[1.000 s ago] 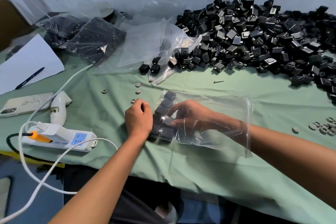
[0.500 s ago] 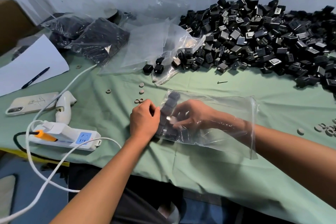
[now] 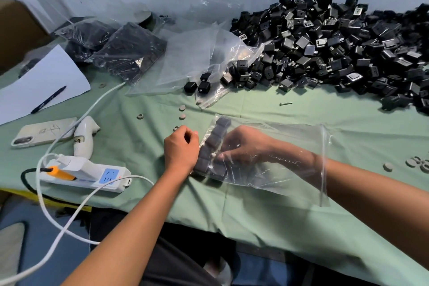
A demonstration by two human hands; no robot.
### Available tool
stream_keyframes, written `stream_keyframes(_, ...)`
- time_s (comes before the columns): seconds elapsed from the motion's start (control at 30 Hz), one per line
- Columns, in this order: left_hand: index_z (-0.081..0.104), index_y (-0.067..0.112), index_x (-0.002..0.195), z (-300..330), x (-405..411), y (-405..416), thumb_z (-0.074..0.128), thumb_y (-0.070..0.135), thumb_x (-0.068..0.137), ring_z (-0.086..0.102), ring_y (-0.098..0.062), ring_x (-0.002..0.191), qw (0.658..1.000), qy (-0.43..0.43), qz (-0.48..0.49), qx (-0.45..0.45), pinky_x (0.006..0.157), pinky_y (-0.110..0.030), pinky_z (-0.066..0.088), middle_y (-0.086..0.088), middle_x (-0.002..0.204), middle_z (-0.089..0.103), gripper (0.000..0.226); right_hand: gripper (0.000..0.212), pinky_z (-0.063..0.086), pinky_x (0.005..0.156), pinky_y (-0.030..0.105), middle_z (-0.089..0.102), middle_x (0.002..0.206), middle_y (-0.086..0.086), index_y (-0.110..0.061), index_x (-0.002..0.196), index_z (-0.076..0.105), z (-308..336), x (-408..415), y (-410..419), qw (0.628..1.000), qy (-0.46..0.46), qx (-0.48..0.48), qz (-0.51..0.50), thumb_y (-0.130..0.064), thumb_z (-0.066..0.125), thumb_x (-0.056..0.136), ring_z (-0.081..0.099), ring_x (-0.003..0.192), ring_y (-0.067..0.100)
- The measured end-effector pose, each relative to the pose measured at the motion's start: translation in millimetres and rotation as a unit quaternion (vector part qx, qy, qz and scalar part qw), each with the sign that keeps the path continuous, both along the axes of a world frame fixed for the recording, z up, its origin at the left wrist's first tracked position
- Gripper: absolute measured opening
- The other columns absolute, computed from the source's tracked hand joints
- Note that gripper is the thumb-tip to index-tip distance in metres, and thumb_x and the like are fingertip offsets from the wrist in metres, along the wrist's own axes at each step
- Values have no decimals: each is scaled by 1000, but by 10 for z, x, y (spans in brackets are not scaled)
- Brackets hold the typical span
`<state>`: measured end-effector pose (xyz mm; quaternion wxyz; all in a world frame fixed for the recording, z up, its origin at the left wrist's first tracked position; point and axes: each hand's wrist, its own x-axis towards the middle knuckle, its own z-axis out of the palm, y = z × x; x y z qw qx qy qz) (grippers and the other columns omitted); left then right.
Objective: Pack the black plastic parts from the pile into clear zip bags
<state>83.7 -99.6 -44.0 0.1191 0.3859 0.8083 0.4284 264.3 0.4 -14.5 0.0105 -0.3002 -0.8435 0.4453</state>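
A big pile of black plastic parts [image 3: 336, 53] fills the back right of the green table. A clear zip bag [image 3: 290, 169] lies flat in front of me, its mouth to the right. Several black parts [image 3: 209, 160] sit in a row at its closed left end. My right hand [image 3: 246, 146] is inside the bag, wrist at the mouth, fingertips curled onto the packed parts. My left hand [image 3: 181, 148] is outside, fingers curled, holding the bag's closed end against the parts.
Filled bags [image 3: 125, 53] and empty clear bags [image 3: 197, 58] lie at the back left. A power strip [image 3: 92, 173], a white tool [image 3: 83, 137], a phone [image 3: 44, 131], and paper [image 3: 39, 79] with a pen [image 3: 48, 99] are on the left. Grey discs [image 3: 182, 111] and a screw [image 3: 286, 103] lie loose.
My right hand's fingers have shifted a little among the parts inside the bag. My left hand has stayed at the bag's closed end.
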Motion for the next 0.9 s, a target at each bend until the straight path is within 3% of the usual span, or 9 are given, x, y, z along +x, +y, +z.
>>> stream_keyframes(0.13,60,5,75,6,-41,18,57,21,96,65,-37,77,1000,-19,0,0,76,-48,52,-13,73,69,27,25,51,61,26,76,80,-6,-18,89,79,50,-31,-35,1000,4,7,3,-43,78,86,68,67,8)
stream_keyframes(0.23,61,9,74,28,-62,32,54,20,96,64,-34,75,999,-22,34,23,75,-45,53,-7,72,70,25,15,58,74,28,77,84,-8,-29,85,74,56,23,-23,999,34,-17,-37,-41,70,93,73,77,10)
stream_keyframes(0.33,61,10,74,31,-58,101,51,12,97,64,-33,73,988,-134,43,65,70,-40,53,-7,74,68,25,14,53,80,29,75,90,-15,-27,94,75,21,62,-10,994,66,-45,-75,-29,63,100,70,80,0)
stream_keyframes(0.4,61,9,79,48,-15,156,46,7,102,63,-29,82,969,-226,20,93,80,-39,56,-13,86,67,28,16,56,89,35,77,107,-8,-22,104,77,28,46,-13,994,73,-47,-67,-23,61,102,73,94,8)
stream_keyframes(0.47,62,10,86,79,38,184,39,6,106,64,-25,99,957,-273,-18,97,97,-36,54,-16,102,66,31,26,56,97,37,76,117,-7,-35,97,76,43,30,-24,992,89,-68,-54,-15,59,103,73,105,12)
stream_keyframes(0.53,62,8,93,107,62,187,35,5,107,64,-25,107,954,-283,-43,94,102,-33,52,-16,109,65,31,39,56,93,30,76,109,-19,-45,86,75,49,35,-15,991,91,-86,-52,-14,58,103,73,101,3)
stream_keyframes(0.67,63,7,97,127,33,204,36,4,106,64,-26,108,952,-288,-47,96,101,-35,53,-17,111,65,28,27,60,75,25,77,95,-21,-35,92,76,0,119,32,990,87,-78,-81,-21,56,104,72,82,-3)
stream_keyframes(0.8,63,2,100,120,57,232,38,3,106,64,-25,103,952,-289,-53,90,98,-33,54,-20,109,65,27,37,56,87,30,70,106,-32,-44,96,74,21,96,47,989,108,-70,-66,-16,52,106,66,93,-8)
stream_keyframes(0.9,64,0,99,126,88,252,40,1,105,64,-24,99,953,-284,-57,89,96,-35,55,-20,105,67,25,31,47,105,35,62,126,-25,-36,106,73,-8,64,73,988,111,-87,-71,-13,52,106,62,119,8)
